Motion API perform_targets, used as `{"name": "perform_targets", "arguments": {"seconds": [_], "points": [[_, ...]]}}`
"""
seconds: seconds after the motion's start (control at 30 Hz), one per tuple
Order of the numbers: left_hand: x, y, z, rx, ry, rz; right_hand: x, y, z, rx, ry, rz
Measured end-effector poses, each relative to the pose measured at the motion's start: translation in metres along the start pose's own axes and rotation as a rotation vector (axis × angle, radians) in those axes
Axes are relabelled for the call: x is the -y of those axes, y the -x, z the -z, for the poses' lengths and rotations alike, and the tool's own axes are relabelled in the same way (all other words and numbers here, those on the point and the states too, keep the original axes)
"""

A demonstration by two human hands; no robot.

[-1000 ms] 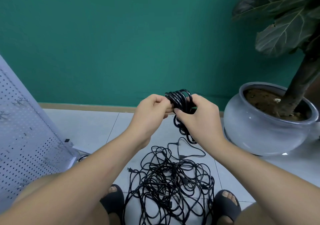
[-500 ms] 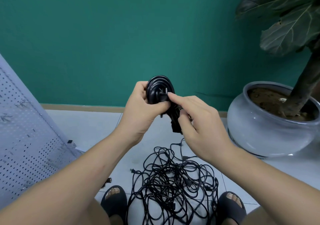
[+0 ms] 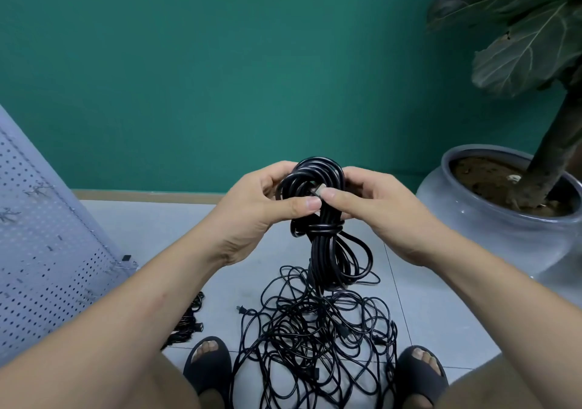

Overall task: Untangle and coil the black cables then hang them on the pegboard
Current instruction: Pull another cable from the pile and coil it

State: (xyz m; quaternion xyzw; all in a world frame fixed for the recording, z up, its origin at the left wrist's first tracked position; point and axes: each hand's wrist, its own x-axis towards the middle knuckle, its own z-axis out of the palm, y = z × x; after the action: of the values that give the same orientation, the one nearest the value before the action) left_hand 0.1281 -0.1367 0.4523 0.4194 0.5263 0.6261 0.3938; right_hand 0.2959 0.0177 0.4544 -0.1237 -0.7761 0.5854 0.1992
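A coiled black cable (image 3: 326,244) hangs in front of me, bound by a few wraps around its middle. My left hand (image 3: 261,207) grips the upper loop from the left. My right hand (image 3: 374,207) holds the loop from the right, its thumb and forefinger pinching the cable's plug end at the loop's centre. A tangled heap of black cables (image 3: 315,342) lies on the tiled floor between my feet. The white pegboard (image 3: 41,251) leans at the left, with small hooks on it.
A large grey plant pot (image 3: 491,229) with a broad-leaved plant stands on the right against the green wall. Another bundle of black cable (image 3: 189,323) lies on the floor by the pegboard's foot. My sandalled feet (image 3: 208,361) flank the heap.
The coil has been turned and lowered slightly, and its lower loops now hang down fully. My right fingers have closed on the plug end in the upper loop.
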Motion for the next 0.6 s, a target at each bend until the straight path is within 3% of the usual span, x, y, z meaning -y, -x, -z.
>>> {"name": "perform_targets", "arguments": {"seconds": [0.27, 0.6], "points": [[0.004, -0.003, -0.006, -0.012, -0.134, 0.037, 0.001, 0.0, -0.003, -0.071, 0.18, -0.035], [-0.008, -0.008, -0.008, 0.009, -0.101, 0.088, 0.009, -0.001, -0.006, -0.183, -0.023, -0.091]]}}
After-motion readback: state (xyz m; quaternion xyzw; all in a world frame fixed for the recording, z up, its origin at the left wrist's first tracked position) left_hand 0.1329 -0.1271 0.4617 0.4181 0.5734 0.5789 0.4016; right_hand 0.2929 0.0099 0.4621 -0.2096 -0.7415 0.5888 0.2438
